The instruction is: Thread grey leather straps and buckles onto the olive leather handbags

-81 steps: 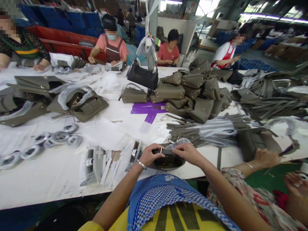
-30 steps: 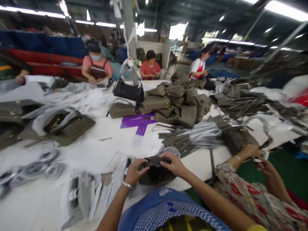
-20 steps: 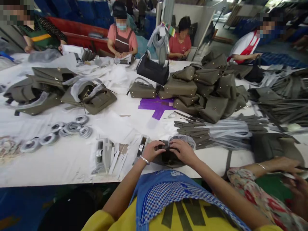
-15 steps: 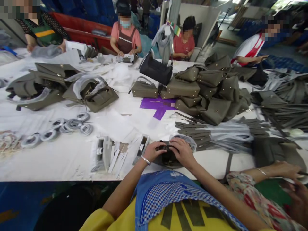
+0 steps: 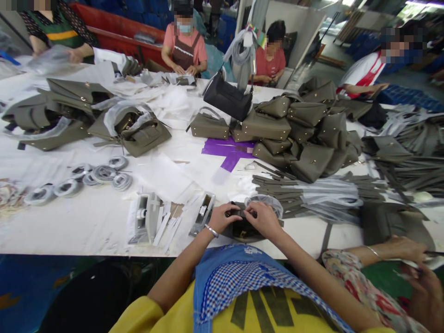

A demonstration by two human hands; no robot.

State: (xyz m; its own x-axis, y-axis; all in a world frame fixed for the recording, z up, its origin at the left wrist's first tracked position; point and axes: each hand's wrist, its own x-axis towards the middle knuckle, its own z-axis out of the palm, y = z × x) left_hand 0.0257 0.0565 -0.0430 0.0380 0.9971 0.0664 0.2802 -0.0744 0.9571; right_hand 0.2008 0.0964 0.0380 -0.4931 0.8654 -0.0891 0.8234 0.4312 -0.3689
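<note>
A dark olive bag (image 5: 243,231) lies at the table's front edge, close to the blue apron. My left hand (image 5: 224,218) pinches the bag's upper edge from the left, with a bracelet on its wrist. From the right, my right hand (image 5: 262,218) has its fingers closed on the same dark edge, near the left fingertips. Clear plastic wrap (image 5: 274,202) shows behind my right hand. What lies between the fingertips is too small to make out. Just left of the bag stands a tape dispenser (image 5: 203,213).
Another dispenser (image 5: 144,217) stands further left, beyond white strips (image 5: 168,231). Wrapped coils (image 5: 104,174) lie at the left. Piled olive bags (image 5: 305,134) and straps (image 5: 312,194) fill the right. A co-worker's hand (image 5: 405,247) is at the near right; other people work across the table.
The view has shifted slightly. My right hand's fingers have drawn in into a tighter pinch, and more of the bag's dark opening shows below them. My left hand stays on the bag.
</note>
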